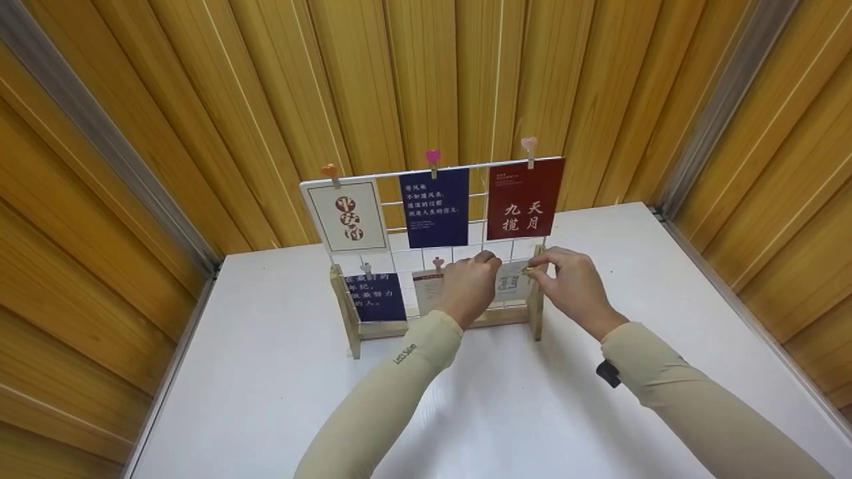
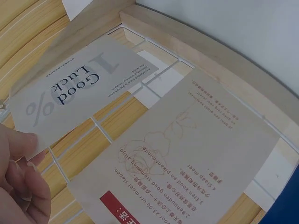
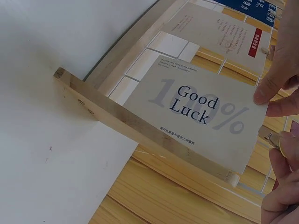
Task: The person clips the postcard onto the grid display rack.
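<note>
My left hand (image 1: pixel 469 286) pinches the top edge of a pale "Good Luck" card (image 3: pixel 201 112) between thumb and fingers. The card lies against the lower right of a white wire grid (image 2: pixel 100 128). In the left wrist view, the left hand (image 2: pixel 23 175) is at the card's corner. Beside it, my right hand (image 1: pixel 576 283) pinches a small clip (image 1: pixel 530 271) near the card's top edge. The right wrist view shows the right hand (image 3: pixel 285 186) at the frame edge with the clip's metal spring visible; whether the clip touches the card, I cannot tell.
The grid stands in a wooden base (image 1: pixel 536 313) on a white table (image 1: pixel 266 372). Clipped on it are a white card (image 1: pixel 366 233), a blue card (image 1: pixel 436 213), a red card (image 1: pixel 522 193), a lower blue card (image 1: pixel 376 299) and a rose-print card (image 2: pixel 187 149). Wooden-plank walls (image 1: pixel 426 80) surround the table.
</note>
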The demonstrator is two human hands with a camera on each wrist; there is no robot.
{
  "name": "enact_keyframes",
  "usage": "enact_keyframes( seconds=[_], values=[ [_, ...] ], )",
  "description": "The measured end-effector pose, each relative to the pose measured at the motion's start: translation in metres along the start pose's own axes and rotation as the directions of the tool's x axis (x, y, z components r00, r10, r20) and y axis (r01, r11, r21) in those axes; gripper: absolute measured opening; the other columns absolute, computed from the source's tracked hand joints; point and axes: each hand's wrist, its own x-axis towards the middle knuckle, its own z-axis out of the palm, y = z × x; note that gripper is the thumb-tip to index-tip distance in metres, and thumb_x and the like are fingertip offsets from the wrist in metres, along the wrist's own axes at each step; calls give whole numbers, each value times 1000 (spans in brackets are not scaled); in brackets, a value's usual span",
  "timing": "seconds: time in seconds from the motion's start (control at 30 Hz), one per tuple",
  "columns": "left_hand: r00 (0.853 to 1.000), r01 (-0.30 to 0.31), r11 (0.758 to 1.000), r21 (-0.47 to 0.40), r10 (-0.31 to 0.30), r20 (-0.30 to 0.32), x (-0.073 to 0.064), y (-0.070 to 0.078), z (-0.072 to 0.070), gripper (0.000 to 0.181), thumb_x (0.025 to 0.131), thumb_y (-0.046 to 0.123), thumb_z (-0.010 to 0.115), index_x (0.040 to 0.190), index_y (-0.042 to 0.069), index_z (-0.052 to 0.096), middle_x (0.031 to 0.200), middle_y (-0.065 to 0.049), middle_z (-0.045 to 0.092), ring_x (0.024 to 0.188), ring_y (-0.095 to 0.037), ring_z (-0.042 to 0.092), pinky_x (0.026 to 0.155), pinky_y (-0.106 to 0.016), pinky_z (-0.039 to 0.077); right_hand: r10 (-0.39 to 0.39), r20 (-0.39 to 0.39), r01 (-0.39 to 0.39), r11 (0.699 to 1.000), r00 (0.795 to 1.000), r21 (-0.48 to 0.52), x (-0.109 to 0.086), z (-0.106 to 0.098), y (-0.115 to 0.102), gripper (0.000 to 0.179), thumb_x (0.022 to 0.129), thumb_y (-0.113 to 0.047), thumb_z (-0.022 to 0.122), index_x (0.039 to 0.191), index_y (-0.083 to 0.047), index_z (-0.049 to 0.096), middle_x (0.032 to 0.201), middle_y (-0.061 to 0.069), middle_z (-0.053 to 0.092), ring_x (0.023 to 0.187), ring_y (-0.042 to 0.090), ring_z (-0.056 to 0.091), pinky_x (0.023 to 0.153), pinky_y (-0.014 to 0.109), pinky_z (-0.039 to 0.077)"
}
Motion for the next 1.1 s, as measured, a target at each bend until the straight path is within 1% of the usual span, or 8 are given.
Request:
enact_keyframes(
  seconds=[0.13, 0.23, 0.3, 0.47, 0.63, 0.73, 0.87, 1.1],
  values=[
    [1000, 1, 1000, 28, -1, 12, 1, -1, 3, 18, 86, 7, 66, 100, 15, 74, 96, 3, 72, 65, -15, 68, 51, -30, 53, -15, -6, 15, 999, 1000, -32, 5, 3, 1, 11, 86, -4, 76, 97, 0, 75, 97, 11, 73, 98, 32, 68, 86, 49, 54],
    [1000, 1, 999, 46, -2, 22, 1, -2, 5, 17, 86, 7, 65, 99, 14, 74, 92, 3, 72, 63, -15, 66, 51, -29, 53, -30, -11, 29, 999, 999, -45, 10, 6, 1, 12, 85, -2, 77, 97, 1, 75, 96, 12, 73, 98, 33, 68, 89, 50, 53],
    [1000, -2, 999, 48, 2, 18, 2, -2, 8, 16, 87, 7, 65, 97, 13, 74, 91, 2, 72, 62, -14, 66, 52, -29, 53, -41, -18, 40, 998, 999, -56, 13, 8, 1, 12, 84, -2, 77, 96, 1, 75, 96, 13, 73, 97, 33, 68, 89, 50, 53],
    [1000, -13, 999, 45, 14, -9, 2, -2, 13, 15, 86, 7, 66, 96, 12, 75, 90, 1, 72, 64, -15, 67, 53, -29, 54, -77, -26, 73, 992, 997, -102, 19, 12, 2, 12, 83, -2, 78, 94, 0, 75, 94, 12, 74, 92, 34, 69, 85, 51, 52],
    [998, -23, 996, 88, 28, -63, 1, -1, 16, 13, 85, 9, 68, 94, 12, 76, 89, 1, 72, 64, -14, 67, 51, -29, 54, -96, -33, 90, 985, 995, -144, 23, 15, 2, 9, 83, -4, 78, 92, -1, 77, 93, 12, 74, 89, 33, 70, 79, 50, 55],
    [996, -23, 994, 108, 32, -85, 1, -1, 18, 12, 85, 10, 69, 94, 12, 76, 88, 1, 71, 62, -14, 67, 50, -29, 53, -99, -30, 93, 981, 995, -170, 26, 16, 2, 9, 83, -4, 79, 92, -2, 78, 93, 12, 75, 88, 33, 71, 77, 49, 56],
    [996, -19, 992, 126, 30, -87, 0, 0, 20, 14, 84, 11, 69, 96, 12, 76, 89, 0, 71, 62, -14, 67, 49, -29, 53, -102, -20, 96, 974, 995, -204, 29, 17, 1, 9, 83, -2, 78, 92, -2, 78, 92, 13, 75, 87, 34, 71, 76, 50, 57],
    [996, -26, 989, 145, 38, -86, 1, 0, 21, 14, 87, 11, 66, 96, 13, 76, 89, 1, 71, 60, -12, 66, 48, -29, 52, -96, -12, 90, 963, 995, -255, 33, 19, 0, 8, 82, 1, 77, 90, -1, 78, 88, 12, 75, 83, 35, 71, 73, 51, 56]
  ],
)
